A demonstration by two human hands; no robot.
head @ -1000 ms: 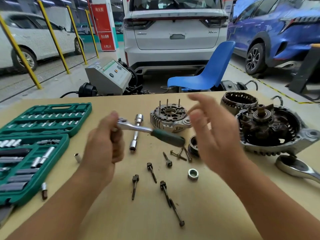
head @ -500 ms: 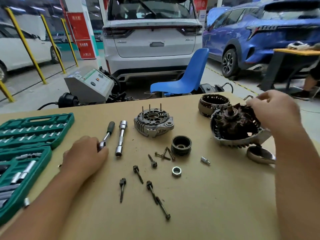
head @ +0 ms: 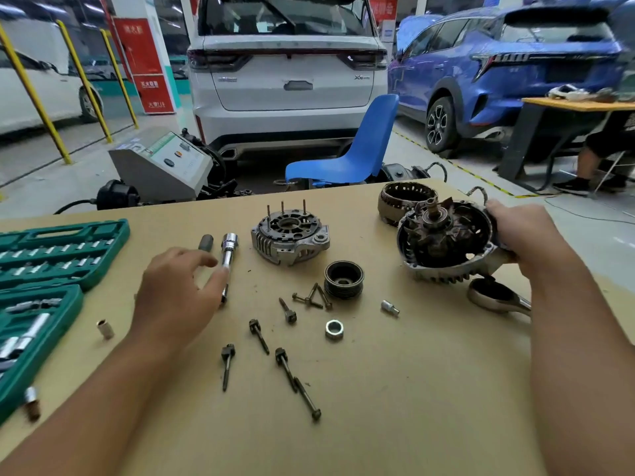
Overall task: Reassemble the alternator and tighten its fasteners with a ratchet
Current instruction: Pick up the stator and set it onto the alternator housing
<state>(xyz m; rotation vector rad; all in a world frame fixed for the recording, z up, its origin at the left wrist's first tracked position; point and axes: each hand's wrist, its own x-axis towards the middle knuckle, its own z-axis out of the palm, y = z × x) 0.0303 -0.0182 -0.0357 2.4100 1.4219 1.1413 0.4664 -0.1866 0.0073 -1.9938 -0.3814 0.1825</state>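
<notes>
Since half a second ago, the left hand (head: 175, 297) has let go of the ratchet (head: 206, 242) and now hovers over it with fingers loosely spread, holding nothing; only the dark grip end of the ratchet shows beyond the fingers. One fingertip is at the extension bar (head: 227, 259), which lies just right of this hand. The right hand (head: 525, 238) has moved onto the far right edge of the front housing (head: 446, 249) and grips its rim, with the rotor standing inside it. Behind the housing, near the right hand, sits the stator (head: 405, 201). Between the two hands lie the rear cover (head: 290, 235), the pulley (head: 343, 279), a nut (head: 334, 329) and several bolts (head: 299, 383). Left of the left hand lies the open socket case (head: 51, 255).
</notes>
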